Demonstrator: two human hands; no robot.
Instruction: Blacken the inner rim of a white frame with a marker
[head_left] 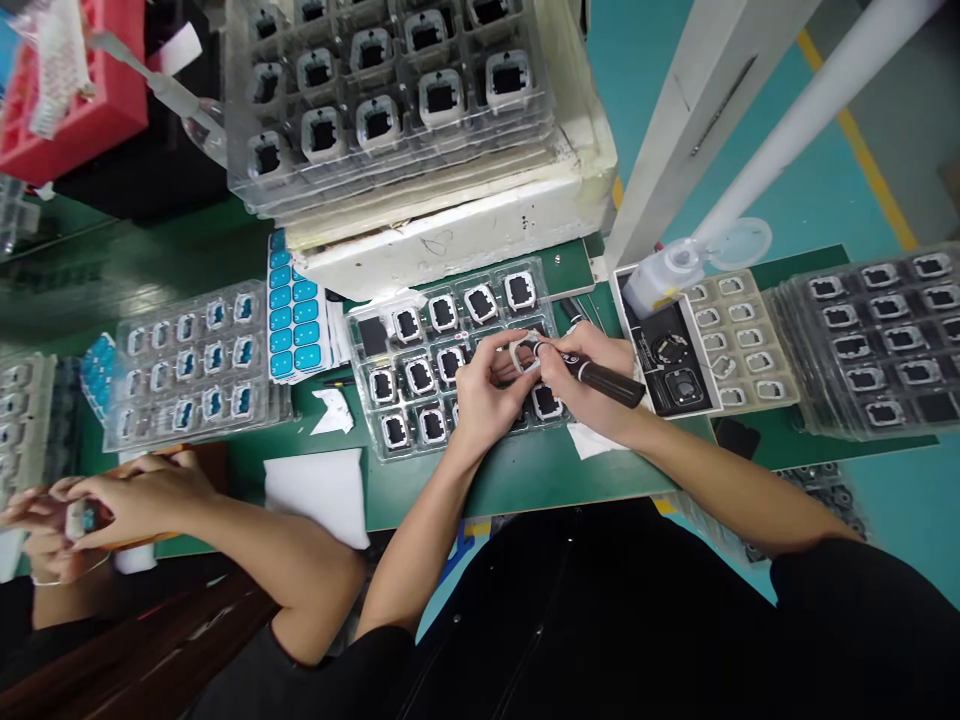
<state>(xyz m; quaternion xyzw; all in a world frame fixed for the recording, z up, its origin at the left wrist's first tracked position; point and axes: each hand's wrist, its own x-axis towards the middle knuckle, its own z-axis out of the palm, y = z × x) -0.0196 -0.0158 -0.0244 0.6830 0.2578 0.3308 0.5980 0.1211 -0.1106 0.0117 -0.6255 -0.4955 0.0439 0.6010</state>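
Over a clear tray (358, 385) of pale square frames, my left hand (489, 388) is closed around one small whitish frame (523, 352). A black marker-like pen (611, 383) lies in my right hand (585, 365), its fingers wrapped round it. The pen's front end points left and meets the whitish frame at my fingertips; the exact contact is too small to make out. Several frames with dark centres, such as one at the tray's upper right (520, 290), sit in the compartments. My hands hide part of the tray's middle and lower right.
A co-worker's hands (142, 495) hold a small part at the left. Stacked trays (390, 165) stand on a white foam box (450, 240) behind. At right are an open white box (667, 350), a clear bottle (664, 275) and more trays (885, 340). White paper (319, 492) lies left.
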